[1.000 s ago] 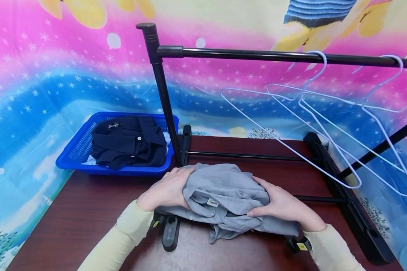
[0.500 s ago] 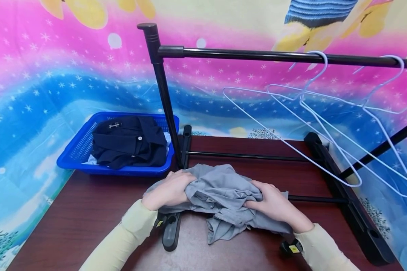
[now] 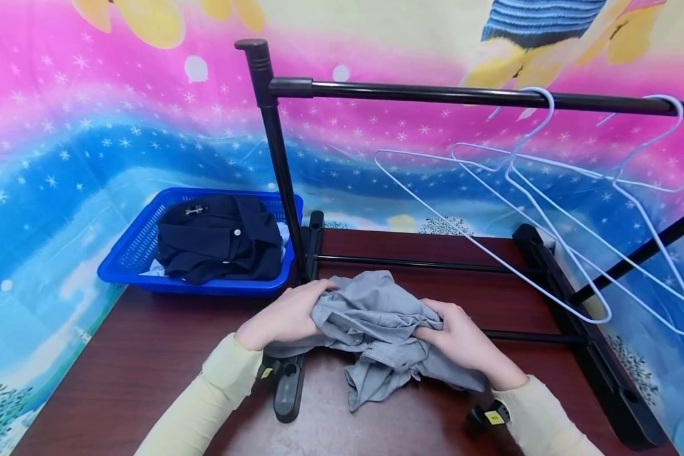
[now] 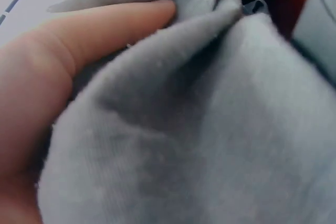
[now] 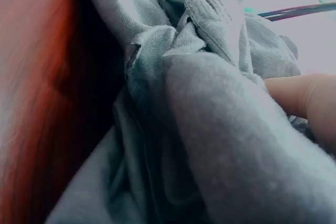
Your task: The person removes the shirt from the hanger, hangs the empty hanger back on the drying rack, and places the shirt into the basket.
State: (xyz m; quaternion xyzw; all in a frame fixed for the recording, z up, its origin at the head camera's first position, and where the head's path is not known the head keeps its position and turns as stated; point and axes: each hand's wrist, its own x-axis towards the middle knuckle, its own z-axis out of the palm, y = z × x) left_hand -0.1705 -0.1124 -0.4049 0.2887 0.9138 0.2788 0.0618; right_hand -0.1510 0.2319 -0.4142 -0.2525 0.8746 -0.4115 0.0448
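A grey collared shirt [image 3: 376, 316] lies bunched between both hands at the near side of the rack, a loose flap hanging toward the front. My left hand [image 3: 285, 315] grips its left side, the fingers partly buried in folds. On the other side my right hand [image 3: 462, 339] holds the cloth, thumb in front and fingers behind. The left wrist view shows a finger [image 4: 115, 30] along a fold, with grey fabric [image 4: 220, 129] filling most of the picture. In the right wrist view, crumpled cloth [image 5: 236, 124] covers much of the frame, a bit of thumb or finger [image 5: 299, 95] at its right.
A black garment rack [image 3: 376, 92] stands on the dark red-brown table [image 3: 165, 354]. White wire hangers [image 3: 433, 209] hang from its bar at right. At back left, a blue basket [image 3: 120, 272] holds a navy shirt [image 3: 222, 234]. A printed cloth backdrop [image 3: 148, 152] surrounds the table.
The shirt has been gathered into a tighter bunch, and its collar label has gone out of sight. My right hand has moved inward to the left; the left hand has shifted only slightly.
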